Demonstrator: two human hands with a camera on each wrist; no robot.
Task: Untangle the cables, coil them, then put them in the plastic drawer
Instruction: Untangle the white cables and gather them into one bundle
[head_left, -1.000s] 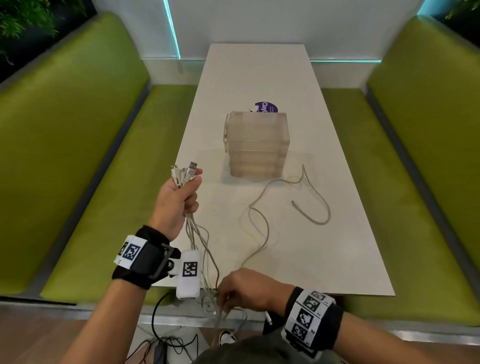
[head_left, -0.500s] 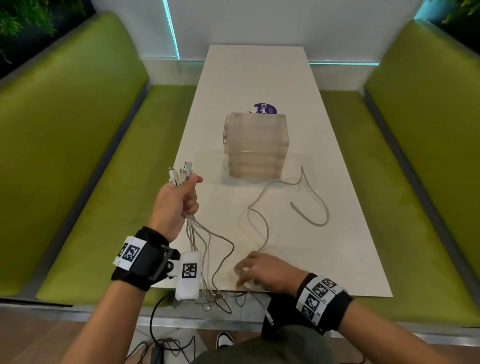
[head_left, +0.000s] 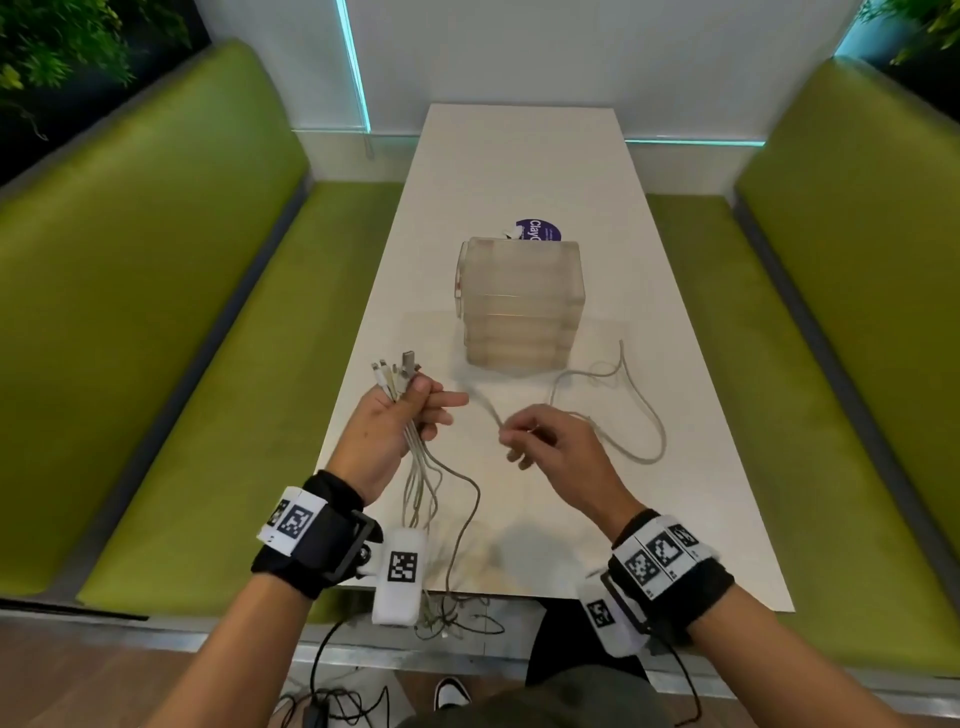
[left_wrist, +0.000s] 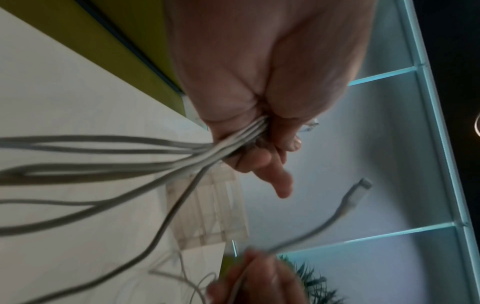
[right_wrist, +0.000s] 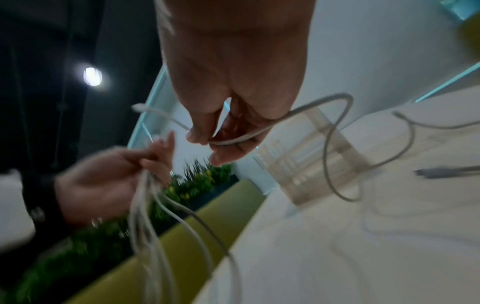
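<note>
While left fingers (head_left: 434, 402) clench the cables (head_left: 415, 467), right fingers (head_left: 517, 434) pinch one blurred cable end (head_left: 480, 402).

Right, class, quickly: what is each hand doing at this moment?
Left hand: grips a bundle of cables near their plugs, forefinger pointing out.
Right hand: pinches a single loose cable near its end.

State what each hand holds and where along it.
Left hand grips a bundle of cables just below their plugs. Right hand pinches a single cable near its free end.
</note>
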